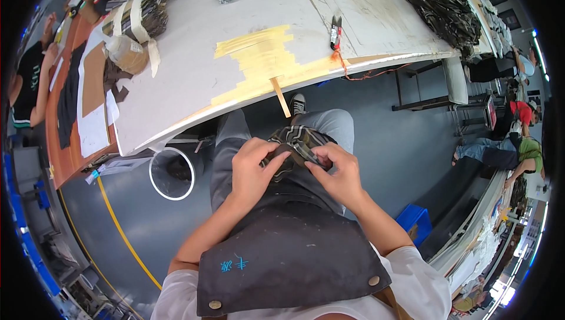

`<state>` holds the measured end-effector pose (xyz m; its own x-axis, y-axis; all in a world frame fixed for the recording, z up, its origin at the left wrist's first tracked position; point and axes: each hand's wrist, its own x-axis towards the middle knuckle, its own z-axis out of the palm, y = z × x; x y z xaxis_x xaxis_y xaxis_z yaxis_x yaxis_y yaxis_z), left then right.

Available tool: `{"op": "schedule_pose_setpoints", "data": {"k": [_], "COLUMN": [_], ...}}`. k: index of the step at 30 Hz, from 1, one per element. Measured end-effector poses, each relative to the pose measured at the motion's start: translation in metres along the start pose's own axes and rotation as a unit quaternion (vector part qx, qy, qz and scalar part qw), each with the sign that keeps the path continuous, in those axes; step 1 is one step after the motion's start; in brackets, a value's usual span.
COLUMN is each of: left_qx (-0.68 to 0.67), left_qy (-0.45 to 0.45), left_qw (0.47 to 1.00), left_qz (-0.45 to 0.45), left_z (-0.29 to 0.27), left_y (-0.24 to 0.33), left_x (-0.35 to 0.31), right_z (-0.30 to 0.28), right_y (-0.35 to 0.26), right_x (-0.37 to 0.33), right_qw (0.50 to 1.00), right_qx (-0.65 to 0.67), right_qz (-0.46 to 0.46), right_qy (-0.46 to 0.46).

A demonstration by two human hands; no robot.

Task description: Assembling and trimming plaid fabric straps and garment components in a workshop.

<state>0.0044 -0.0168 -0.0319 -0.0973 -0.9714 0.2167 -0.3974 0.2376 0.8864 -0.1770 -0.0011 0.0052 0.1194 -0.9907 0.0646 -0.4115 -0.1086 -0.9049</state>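
A dark striped piece of cloth (285, 170) lies over my lap, between my two hands. My left hand (254, 164) pinches its left part between thumb and fingers. On the other side my right hand (338, 173) grips the cloth's edge the same way, thumb toward the middle. The fabric bunches and folds where the fingertips meet it. A dark apron (288, 255) covers my front below the hands. Just beyond the cloth, a strip of tape (281, 97) hangs off the table edge.
Ahead is a pale worktable (188, 43) with yellow tape (256, 55) on it. Small red-handled snips (336, 33) with an orange cord lie there, near a plastic bottle (125, 54) and dark striped cloth bundles (441, 11). A white-rimmed bin (151, 174) stands at left, a blue stool (414, 224) at right.
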Motion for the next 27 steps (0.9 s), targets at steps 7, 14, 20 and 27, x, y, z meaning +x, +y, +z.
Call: {"op": "schedule_pose_setpoints", "data": {"k": [7, 14, 20, 27], "left_qx": [-0.024, -0.626, -0.734, -0.717], "left_qy": [-0.006, -0.246, -0.274, -0.175], "left_qw": [0.999, 0.669, 0.562, 0.621], "left_qz": [-0.033, -0.315, -0.263, -0.264], "left_z": [-0.018, -0.032, -0.015, -0.022], "left_y": [0.043, 0.030, 0.019, 0.046], "left_x": [0.001, 0.003, -0.020, -0.011], "right_z": [-0.018, -0.033, -0.043, -0.055], "right_y": [-0.031, -0.040, -0.042, -0.032], "right_x": [-0.002, 0.005, 0.014, 0.015], "right_qw": [0.998, 0.995, 0.988, 0.977], "right_qx": [-0.005, 0.010, 0.011, 0.005], "right_qz": [-0.060, -0.089, -0.112, -0.101], "right_qy": [0.004, -0.035, -0.103, -0.189]}}
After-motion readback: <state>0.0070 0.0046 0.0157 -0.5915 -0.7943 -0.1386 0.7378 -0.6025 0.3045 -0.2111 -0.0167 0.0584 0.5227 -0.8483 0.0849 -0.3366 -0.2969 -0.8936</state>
